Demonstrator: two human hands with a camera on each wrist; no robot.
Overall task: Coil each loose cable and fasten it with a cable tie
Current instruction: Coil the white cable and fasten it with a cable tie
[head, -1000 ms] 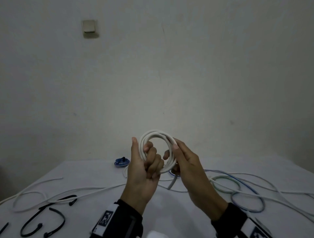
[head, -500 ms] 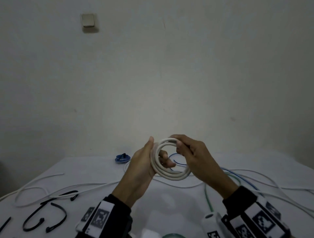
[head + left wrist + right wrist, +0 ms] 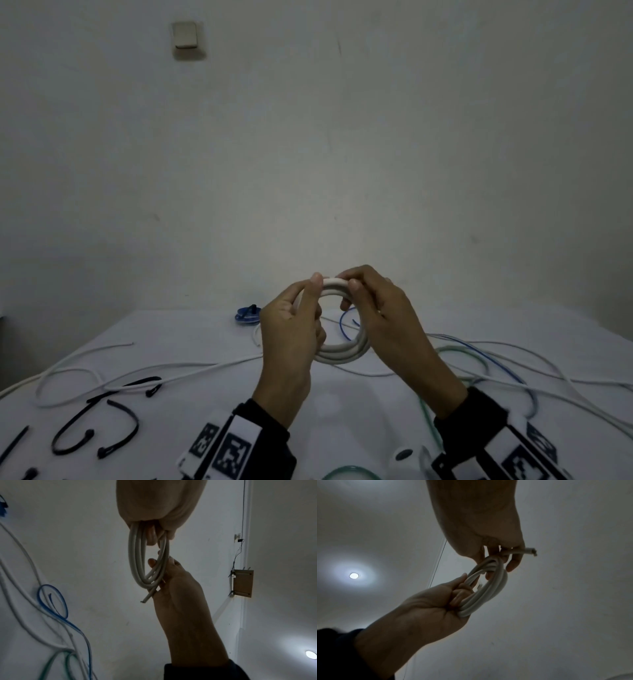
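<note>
A white cable coil (image 3: 342, 353) of several loops is held up above the tabletop (image 3: 205, 342) between both hands. The left hand (image 3: 291, 329) is closed around the left side of the coil, with the thumb laid on its top and the fingers curled through the ring. The right hand (image 3: 383, 315) pinches the right side — its fingers are bent over the top edge, and in the right wrist view one cut end of the cable (image 3: 530, 551) sticks out past these fingers. Both grips are thus pressed on the coil, not spread.

On the tabletop, black cable ties (image 3: 102, 428) lie at the left. Loose white cables (image 3: 137, 377), a blue cable (image 3: 486, 356) and a green cable (image 3: 455, 349) are spread around — a small blue coil (image 3: 247, 314) lies near the wall.
</note>
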